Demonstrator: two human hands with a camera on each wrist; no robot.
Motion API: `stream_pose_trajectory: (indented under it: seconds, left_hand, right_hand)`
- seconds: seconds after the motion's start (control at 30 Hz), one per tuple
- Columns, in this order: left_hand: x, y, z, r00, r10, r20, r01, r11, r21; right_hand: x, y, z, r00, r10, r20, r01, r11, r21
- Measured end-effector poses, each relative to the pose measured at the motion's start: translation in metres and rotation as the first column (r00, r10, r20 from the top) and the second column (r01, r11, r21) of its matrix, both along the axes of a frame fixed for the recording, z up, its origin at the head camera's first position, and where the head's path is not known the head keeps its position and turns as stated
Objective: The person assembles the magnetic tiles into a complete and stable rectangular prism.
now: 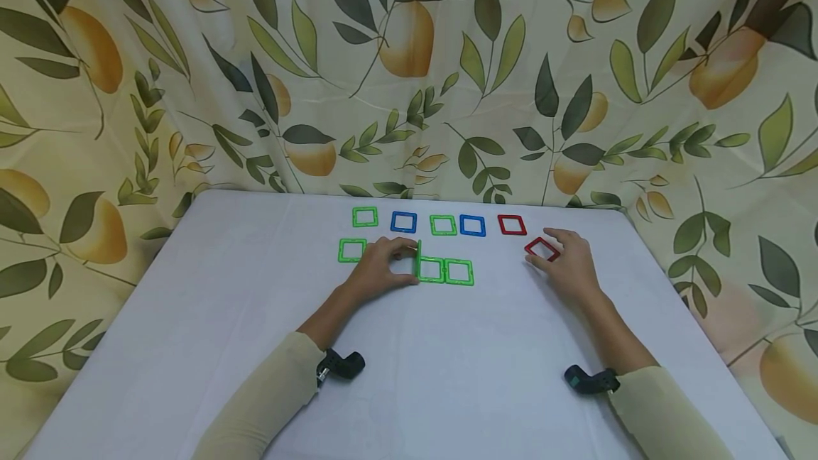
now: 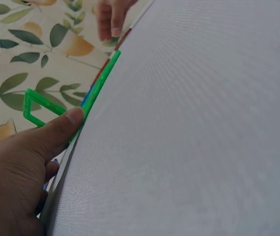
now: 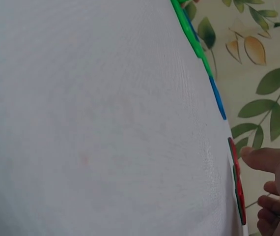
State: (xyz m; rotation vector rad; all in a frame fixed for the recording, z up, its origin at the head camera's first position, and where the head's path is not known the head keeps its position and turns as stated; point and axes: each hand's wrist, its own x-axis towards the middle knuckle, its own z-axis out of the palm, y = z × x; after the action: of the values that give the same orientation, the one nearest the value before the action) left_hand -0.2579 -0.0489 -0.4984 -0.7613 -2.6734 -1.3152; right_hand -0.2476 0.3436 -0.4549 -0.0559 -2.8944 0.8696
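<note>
My left hand (image 1: 383, 268) pinches a green square frame tile (image 1: 418, 261) standing upright, thumb at its near edge. It stands at the left end of two flat green square tiles (image 1: 459, 272) lying side by side. In the left wrist view, the thumb of my left hand (image 2: 27, 157) lies at the green tiles, and a raised green tile (image 2: 44, 103) shows beyond it. On the right, the thumb and forefinger of my right hand (image 1: 571, 268) are spread about a turned red square tile (image 1: 542, 249). The right wrist view shows the thumb close above this red tile (image 3: 238, 182).
Along the table's back lie green (image 1: 365, 216), blue (image 1: 404, 221), green (image 1: 444, 225), blue (image 1: 473, 226) and red (image 1: 512, 225) square tiles. Another green tile (image 1: 350, 250) is partly behind my left hand. A patterned curtain (image 1: 409, 105) hangs behind the white table (image 1: 447, 375).
</note>
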Motion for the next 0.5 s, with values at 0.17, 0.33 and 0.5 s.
stream_pose_trajectory:
  seconds: [0.17,0.33,0.5]
  left_hand:
    - [0.0000,0.0000,-0.0005,1.000,0.007,0.001,-0.007,1.000,-0.006]
    - [-0.0001,0.0001,-0.0015,1.000,0.006,0.005,-0.006,1.000,-0.010]
    - [-0.0008,0.0001,-0.0019,1.000,0.005,-0.004,-0.005,1.000,-0.018]
  right_hand:
    - [0.0010,0.0017,0.0004,1.000,0.000,0.009,0.000,1.000,0.006]
    - [0.0012,0.0048,-0.0018,0.999,-0.015,0.034,0.015,1.000,0.006]
    - [0.0015,0.0088,-0.0028,0.998,-0.036,0.050,0.036,0.999,-0.006]
